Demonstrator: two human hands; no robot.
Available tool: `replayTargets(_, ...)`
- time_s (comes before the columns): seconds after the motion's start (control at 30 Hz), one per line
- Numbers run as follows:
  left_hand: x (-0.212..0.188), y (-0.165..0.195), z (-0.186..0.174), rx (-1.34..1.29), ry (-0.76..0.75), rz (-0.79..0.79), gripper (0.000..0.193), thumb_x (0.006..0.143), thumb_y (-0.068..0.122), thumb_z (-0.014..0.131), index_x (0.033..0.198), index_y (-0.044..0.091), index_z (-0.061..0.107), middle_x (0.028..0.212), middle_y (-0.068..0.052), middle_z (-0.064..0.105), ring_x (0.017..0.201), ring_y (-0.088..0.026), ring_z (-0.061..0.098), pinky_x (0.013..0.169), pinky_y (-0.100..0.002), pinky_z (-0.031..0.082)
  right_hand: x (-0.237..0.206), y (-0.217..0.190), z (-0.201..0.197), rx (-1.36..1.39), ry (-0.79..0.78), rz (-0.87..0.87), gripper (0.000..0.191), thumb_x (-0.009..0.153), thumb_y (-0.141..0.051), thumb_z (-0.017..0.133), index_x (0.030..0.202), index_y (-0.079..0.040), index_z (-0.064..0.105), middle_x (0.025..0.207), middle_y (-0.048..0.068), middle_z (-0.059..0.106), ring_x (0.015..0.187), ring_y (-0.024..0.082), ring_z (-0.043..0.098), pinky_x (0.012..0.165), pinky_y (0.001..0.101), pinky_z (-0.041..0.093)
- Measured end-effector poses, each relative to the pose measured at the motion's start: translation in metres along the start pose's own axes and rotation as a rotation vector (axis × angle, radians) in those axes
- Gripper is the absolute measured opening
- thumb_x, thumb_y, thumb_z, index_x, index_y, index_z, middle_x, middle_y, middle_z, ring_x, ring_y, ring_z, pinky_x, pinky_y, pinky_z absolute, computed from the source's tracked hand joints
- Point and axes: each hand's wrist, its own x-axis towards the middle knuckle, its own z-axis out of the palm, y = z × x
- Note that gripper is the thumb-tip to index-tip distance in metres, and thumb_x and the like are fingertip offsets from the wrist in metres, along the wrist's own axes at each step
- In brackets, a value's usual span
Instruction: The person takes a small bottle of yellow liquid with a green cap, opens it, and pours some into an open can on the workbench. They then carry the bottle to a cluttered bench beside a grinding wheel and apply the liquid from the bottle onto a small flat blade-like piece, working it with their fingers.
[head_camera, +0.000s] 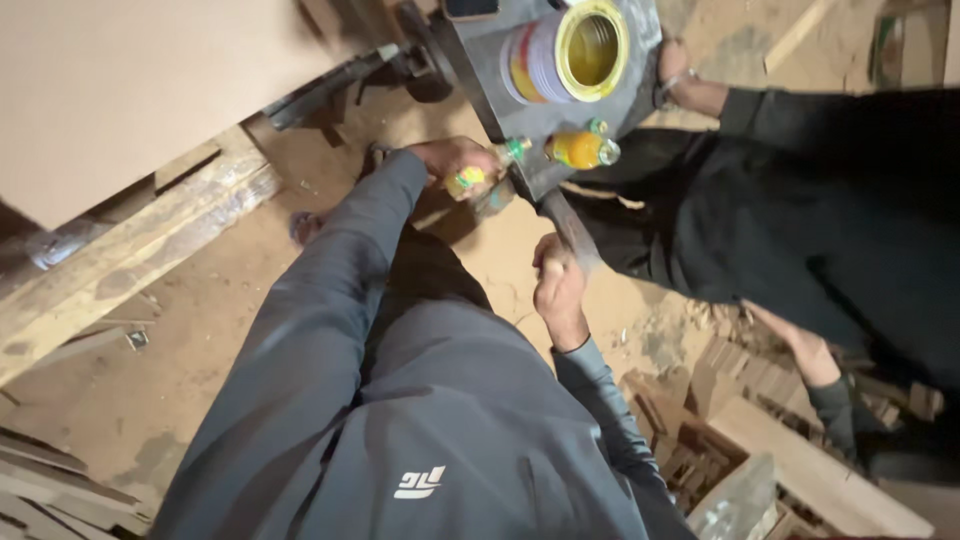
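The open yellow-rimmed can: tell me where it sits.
In the head view, the open can lies top centre on a grey metal surface, just above a small orange bottle.

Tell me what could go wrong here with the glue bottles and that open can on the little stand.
1. The open can lies tilted on the small grey stand; a knock might spill it.
2. The orange bottle lies near the stand's edge, by the co-worker's dark sleeve, and could roll off.
3. The left hand grips a small bottle while the right hand holds the stand's leg; a tug may tip everything.
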Motion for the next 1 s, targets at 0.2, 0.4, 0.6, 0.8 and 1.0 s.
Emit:
replayTargets(0.2, 0.008, 0.0, 0.004, 0.02, 0.109, -0.215, 0.036, 0.099, 0.04, 0.064, 0.096, 0.005, 0.07, 0.08, -0.002, 0.067, 0.067, -0.011, 0.063, 0.058, -0.031, 0.051, 0.0, 0.004, 0.003, -0.272, -0.025, 0.208, 0.031, 0.111, -0.03, 0.051, 0.106, 0.0, 0.05, 0.079, 0.015, 0.053, 0.067, 0.037, 0.054, 0.061, 0.042, 0.04)
replayTargets(0.4, 0.009, -0.01, -0.002, -0.227, 0.075, -0.203, 0.035, 0.091, 0.041, 0.06, 0.103, 0.011, 0.073, 0.083, -0.004, 0.073, 0.067, -0.013, 0.069, 0.06, -0.029, 0.056, 0.001, 0.02, 0.01, -0.02, 0.059, -0.292, 0.023, 0.105, -0.032, 0.042, 0.092, -0.012, 0.045, 0.081, 0.015, 0.056, 0.073, 0.034, 0.055, 0.064, 0.0455, 0.042)
replayTargets(0.6, 0.007, -0.023, 0.006, -0.217, -0.023, 0.005, 0.038, 0.098, 0.033, 0.07, 0.11, -0.003, 0.071, 0.093, -0.007, 0.072, 0.08, -0.014, 0.068, 0.072, -0.029, 0.056, -0.015, 0.003, -0.01, -0.184, 0.043, 0.065, 0.03, 0.103, -0.026, 0.054, 0.112, 0.002, 0.06, 0.091, 0.021, 0.063, 0.081, 0.039, 0.064, 0.07, 0.0436, 0.051)
replayTargets(0.8, -0.009, -0.026, 0.036, -0.33, 0.216, -0.134, 0.042, 0.087, 0.021, 0.078, 0.124, 0.007, 0.063, 0.09, -0.006, 0.07, 0.074, -0.015, 0.068, 0.067, -0.03, 0.06, 0.031, 0.008, -0.097, -0.162, 0.475, 0.205, 0.043, 0.105, -0.022, 0.051, 0.14, 0.003, 0.044, 0.106, 0.019, 0.065, 0.085, 0.038, 0.063, 0.083, 0.0438, 0.053)
replayTargets(1.0, -0.027, -0.021, 0.073, -0.055, 0.377, -0.109, 0.054, 0.086, 0.023, 0.082, 0.132, 0.007, 0.06, 0.093, -0.003, 0.061, 0.075, -0.011, 0.057, 0.061, -0.028, 0.048, 0.196, 0.075, -0.121, -0.448, 0.21, 0.032, 0.047, 0.105, -0.008, 0.067, 0.148, -0.005, 0.048, 0.145, 0.023, 0.053, 0.133, 0.044, 0.054, 0.11, 0.0449, 0.047)
